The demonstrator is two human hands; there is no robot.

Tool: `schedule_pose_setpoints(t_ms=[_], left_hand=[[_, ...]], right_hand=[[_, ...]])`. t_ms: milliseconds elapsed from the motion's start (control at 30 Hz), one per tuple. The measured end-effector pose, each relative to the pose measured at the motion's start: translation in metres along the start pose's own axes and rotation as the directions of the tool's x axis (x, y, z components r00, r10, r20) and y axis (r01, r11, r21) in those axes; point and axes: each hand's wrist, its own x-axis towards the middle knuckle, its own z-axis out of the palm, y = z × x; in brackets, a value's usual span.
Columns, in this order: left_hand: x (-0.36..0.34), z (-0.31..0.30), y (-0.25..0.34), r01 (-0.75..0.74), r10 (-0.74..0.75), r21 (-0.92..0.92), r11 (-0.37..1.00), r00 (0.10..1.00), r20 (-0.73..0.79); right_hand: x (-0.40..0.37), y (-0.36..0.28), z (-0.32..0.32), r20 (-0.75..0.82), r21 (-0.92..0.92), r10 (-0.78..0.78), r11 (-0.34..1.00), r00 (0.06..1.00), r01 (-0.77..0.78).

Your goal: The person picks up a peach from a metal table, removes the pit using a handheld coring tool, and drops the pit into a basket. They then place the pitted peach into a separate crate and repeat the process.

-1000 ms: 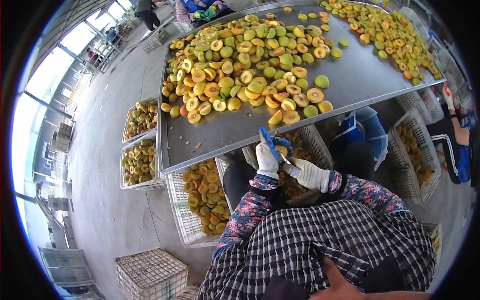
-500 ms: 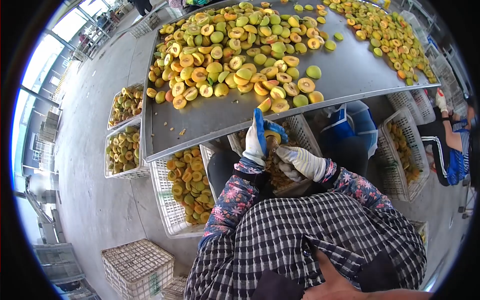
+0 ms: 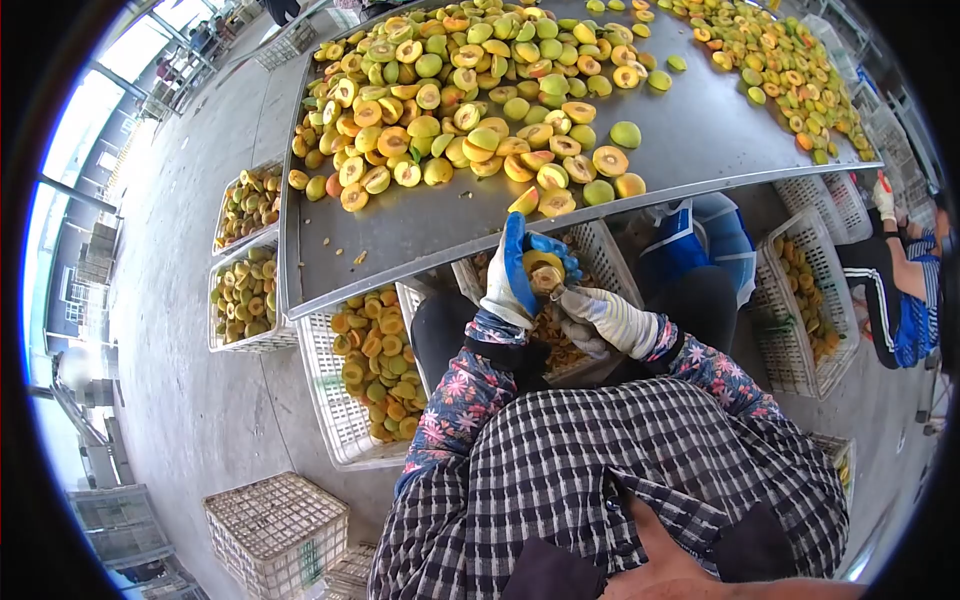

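Round yellow fruit half point(image 3: 545, 272) is up in front of the lap, just off the near table edge, held in the L hand point(image 3: 510, 285), which wears a white knit glove w/ blue coating. L thumb stands up on one side, L fingers curl round the other; fruit's pinched btwn them. Cut face is turned up & toward the wearer, w/ a brownish centre; stone or hollow, can't tell. Outline's near round, so no clear long axis.

Key relation: fruit lies up & left of the R fingertips, right at them. R hand point(image 3: 612, 318), in a whitish knit glove, comes in from the lower right, fingers bent & bunched together, tips at the fruit's lower edge. Contact looks likely; whether they pinch a small tool, can't tell. L hand is nearer, as it has the fruit.

Directly under both hands: white plastic crate point(image 3: 622, 272) w/ orange-brown scraps. Beyond: grey sheet-metal table point(image 3: 420, 235), w/ a big heap of yellow-green fruit halves point(image 3: 440, 125) set back from the near edge. Left of the knees: white slatted crate of fruit halves point(image 3: 378, 365). Right: blue plastic container point(image 3: 722, 235), then, farther out, a co-worker's gloved hand point(image 3: 884, 200).
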Motion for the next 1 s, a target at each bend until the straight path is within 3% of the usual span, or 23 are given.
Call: schedule_pose_setpoints(t_ms=[33, 100, 167, 267, 333, 433, 467, 500, 667, 767, 800, 900, 1000], left_hand=[[0.000, -0.001, 0.002, 0.048, -0.049, -0.097, 0.994, 0.999, -0.012], [0.018, -0.031, 0.004, -0.023, 0.029, -0.190, 0.982, 0.999, 0.029], [0.003, -0.020, 0.012, -0.101, 0.093, -0.067, 0.993, 0.989, -0.116], [-0.012, -0.022, 0.026, -0.006, 0.004, -0.120, 0.993, 1.000, -0.022], [-0.013, -0.028, 0.029, -0.029, 0.027, -0.123, 0.992, 0.999, -0.018], [-0.010, -0.036, 0.022, -0.094, 0.094, -0.040, 0.995, 0.996, -0.007], [-0.008, -0.036, 0.018, -0.134, 0.134, 0.032, 0.990, 0.991, 0.002], [-0.007, -0.034, 0.014, -0.171, 0.169, 0.103, 0.980, 0.985, 0.020], [-0.003, -0.020, -0.001, -0.171, 0.185, 0.170, 0.970, 0.980, -0.068], [-0.006, -0.016, -0.004, -0.215, 0.236, 0.172, 0.961, 0.966, -0.109], [-0.002, -0.020, -0.006, -0.221, 0.231, 0.089, 0.971, 0.965, -0.124], [-0.004, -0.018, -0.006, -0.182, 0.192, 0.089, 0.979, 0.975, -0.115], [-0.006, -0.013, -0.004, -0.175, 0.176, 0.026, 0.984, 0.981, -0.075]], right_hand=[[-0.003, -0.002, 0.000, 0.022, -0.017, -0.038, 0.999, 0.999, 0.038], [-0.011, -0.009, -0.002, 0.070, -0.049, -0.116, 0.992, 0.991, 0.119], [-0.013, -0.014, -0.007, -0.004, -0.148, -0.145, 0.979, 0.989, 0.143], [-0.013, -0.018, -0.014, -0.121, -0.280, -0.144, 0.954, 0.982, 0.105], [-0.017, -0.023, -0.012, -0.218, -0.368, -0.135, 0.929, 0.967, 0.047], [0.002, -0.005, -0.013, -0.070, -0.555, -0.497, 0.740, 0.865, 0.380], [0.000, -0.007, -0.009, -0.034, -0.714, -0.475, 0.627, 0.880, 0.311], [0.002, -0.008, -0.004, 0.056, -0.868, -0.540, 0.390, 0.840, 0.308], [0.024, 0.002, 0.000, 0.034, -0.938, -0.574, 0.264, 0.818, 0.224], [0.015, -0.008, 0.011, 0.049, -0.918, -0.483, 0.324, 0.874, 0.231], [0.010, -0.015, 0.014, 0.017, -0.938, -0.363, 0.318, 0.932, 0.141], [0.022, 0.007, -0.003, 0.115, -0.887, -0.469, 0.349, 0.876, 0.303], [-0.007, -0.026, 0.017, -0.014, -0.539, -0.052, 0.841, 0.999, 0.036]])
